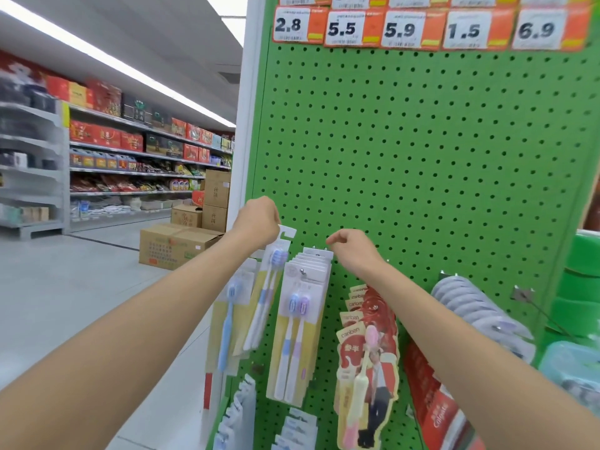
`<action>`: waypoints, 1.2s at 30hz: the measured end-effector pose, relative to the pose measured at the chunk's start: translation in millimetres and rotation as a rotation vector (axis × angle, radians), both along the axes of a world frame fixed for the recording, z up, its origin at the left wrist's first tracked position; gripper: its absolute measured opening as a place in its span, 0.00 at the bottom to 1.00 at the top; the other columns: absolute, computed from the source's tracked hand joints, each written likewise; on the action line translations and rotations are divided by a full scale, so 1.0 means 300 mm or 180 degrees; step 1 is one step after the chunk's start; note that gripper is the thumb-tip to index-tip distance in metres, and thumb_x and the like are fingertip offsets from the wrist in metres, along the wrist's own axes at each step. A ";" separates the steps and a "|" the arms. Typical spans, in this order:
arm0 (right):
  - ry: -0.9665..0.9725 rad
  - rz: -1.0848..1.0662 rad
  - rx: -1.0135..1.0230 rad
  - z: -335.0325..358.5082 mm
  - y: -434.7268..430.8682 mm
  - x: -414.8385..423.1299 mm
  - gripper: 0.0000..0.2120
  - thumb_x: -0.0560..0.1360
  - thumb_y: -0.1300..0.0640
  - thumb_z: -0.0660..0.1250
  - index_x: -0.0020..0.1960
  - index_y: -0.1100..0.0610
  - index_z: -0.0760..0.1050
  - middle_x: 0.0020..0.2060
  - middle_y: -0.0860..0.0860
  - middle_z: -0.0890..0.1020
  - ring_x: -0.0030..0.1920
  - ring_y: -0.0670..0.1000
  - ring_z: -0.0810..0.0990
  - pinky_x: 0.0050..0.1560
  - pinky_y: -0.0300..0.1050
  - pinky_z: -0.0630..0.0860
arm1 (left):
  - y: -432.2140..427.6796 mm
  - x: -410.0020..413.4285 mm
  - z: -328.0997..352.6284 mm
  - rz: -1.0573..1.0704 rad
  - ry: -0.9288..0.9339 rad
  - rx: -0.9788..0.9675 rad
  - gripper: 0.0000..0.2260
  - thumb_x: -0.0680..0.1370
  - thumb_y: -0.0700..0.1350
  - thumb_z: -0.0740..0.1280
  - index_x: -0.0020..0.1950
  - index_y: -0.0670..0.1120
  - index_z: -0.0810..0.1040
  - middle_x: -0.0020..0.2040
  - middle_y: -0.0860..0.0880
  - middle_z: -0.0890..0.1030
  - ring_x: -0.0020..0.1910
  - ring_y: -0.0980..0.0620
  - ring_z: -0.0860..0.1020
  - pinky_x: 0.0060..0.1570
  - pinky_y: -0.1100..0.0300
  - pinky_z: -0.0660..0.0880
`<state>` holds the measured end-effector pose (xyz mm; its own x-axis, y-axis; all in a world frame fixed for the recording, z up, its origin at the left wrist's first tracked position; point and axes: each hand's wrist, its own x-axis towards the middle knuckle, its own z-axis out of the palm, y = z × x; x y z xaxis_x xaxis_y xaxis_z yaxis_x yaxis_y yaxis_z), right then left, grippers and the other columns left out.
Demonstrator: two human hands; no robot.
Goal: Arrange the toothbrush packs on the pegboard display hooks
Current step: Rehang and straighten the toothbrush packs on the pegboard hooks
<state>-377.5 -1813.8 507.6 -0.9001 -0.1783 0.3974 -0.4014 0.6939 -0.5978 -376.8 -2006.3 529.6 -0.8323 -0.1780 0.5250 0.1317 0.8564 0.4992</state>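
Holding one toothbrush pack (264,293) by its white hang tab, our left hand (256,222) curls round it at the green pegboard (422,157). The pack hangs tilted, its two brush heads up and handles down-left. Beside it, a stack of packs (303,319) hangs on a hook (302,271), the front one upright with two brushes. Our right hand (354,251) is curled at the stack's top; we cannot tell whether it pinches anything.

Left hand (256,222) holds a toothbrush pack (267,287) at the pegboard (422,157), right hand (354,251) beside the hung stack (302,319).
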 end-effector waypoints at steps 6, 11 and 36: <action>-0.0518 0.0319 0.0066 -0.017 0.011 -0.050 0.08 0.81 0.59 0.61 0.52 0.53 0.79 0.54 0.51 0.81 0.52 0.56 0.81 0.48 0.44 0.76 | 0.006 -0.051 -0.008 -0.0248 -0.0162 -0.0039 0.06 0.78 0.35 0.68 0.53 0.39 0.83 0.53 0.44 0.83 0.44 0.48 0.80 0.52 0.55 0.79; -0.0710 0.0460 -0.0185 -0.033 0.012 -0.071 0.09 0.81 0.60 0.61 0.46 0.54 0.80 0.47 0.52 0.82 0.43 0.47 0.76 0.47 0.43 0.72 | 0.015 -0.075 -0.022 -0.0533 -0.0417 0.0197 0.03 0.77 0.36 0.70 0.48 0.41 0.82 0.50 0.43 0.83 0.44 0.48 0.81 0.52 0.54 0.80; -0.0341 0.0317 0.0334 -0.027 0.053 -0.110 0.07 0.80 0.60 0.63 0.53 0.57 0.79 0.36 0.47 0.77 0.30 0.48 0.68 0.31 0.38 0.67 | 0.051 -0.153 -0.042 -0.1283 -0.0802 0.0841 0.06 0.80 0.36 0.65 0.53 0.40 0.81 0.50 0.43 0.83 0.44 0.51 0.82 0.39 0.64 0.80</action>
